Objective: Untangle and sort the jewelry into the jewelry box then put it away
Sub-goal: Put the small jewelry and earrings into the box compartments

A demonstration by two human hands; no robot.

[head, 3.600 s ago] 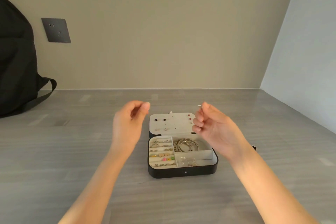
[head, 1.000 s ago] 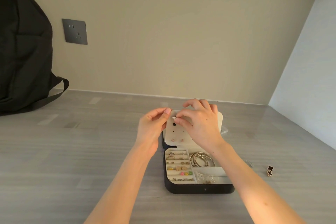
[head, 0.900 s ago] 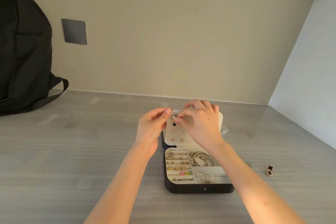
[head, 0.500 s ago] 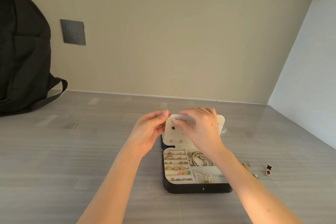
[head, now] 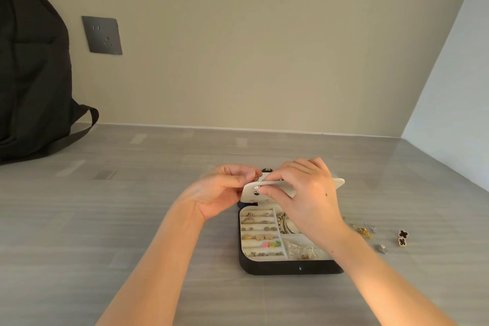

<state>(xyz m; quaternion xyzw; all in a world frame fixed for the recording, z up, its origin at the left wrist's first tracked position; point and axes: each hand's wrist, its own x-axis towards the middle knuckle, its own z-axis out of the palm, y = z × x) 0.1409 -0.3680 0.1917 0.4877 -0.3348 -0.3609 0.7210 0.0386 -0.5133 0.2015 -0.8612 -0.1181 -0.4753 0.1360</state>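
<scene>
Pinches the white earring panel (head: 248, 194) with the curled fingers (head: 276, 194) of the right hand (head: 309, 193), wrapped over its upper edge and front face, just beside a stud (head: 256, 187) seated near the panel's 9 o'clock end. Sets the fingers (head: 243, 177) of the left hand (head: 217, 193), pressed together, against the rear of that same corner; cannot tell whether a backing is pinched there. Judged as fastening the stud from behind: tips the panel forward to expose its rear face and braces the front so the post does not push out.

Finds the jewelry box (head: 291, 268) open on the tabletop (head: 105, 219), at 6 o'clock of both hands, with the panel rising from its 12 o'clock edge. Shows rings (head: 255, 219) in rows in the 9 o'clock compartments and bangles (head: 284, 222) toward 3 o'clock, partly hidden by the right wrist.

Counts loose pieces on the tabletop at 3 o'clock of the box, near but apart: a gold item (head: 364, 232), a silver item (head: 381, 248), a pair of black clover earrings (head: 402, 237). Judged as sorting incomplete; box not yet closed or put away.

Notes a black backpack (head: 29, 74) at 10 o'clock and a wall socket (head: 102, 35) at 11 o'clock, well apart.
</scene>
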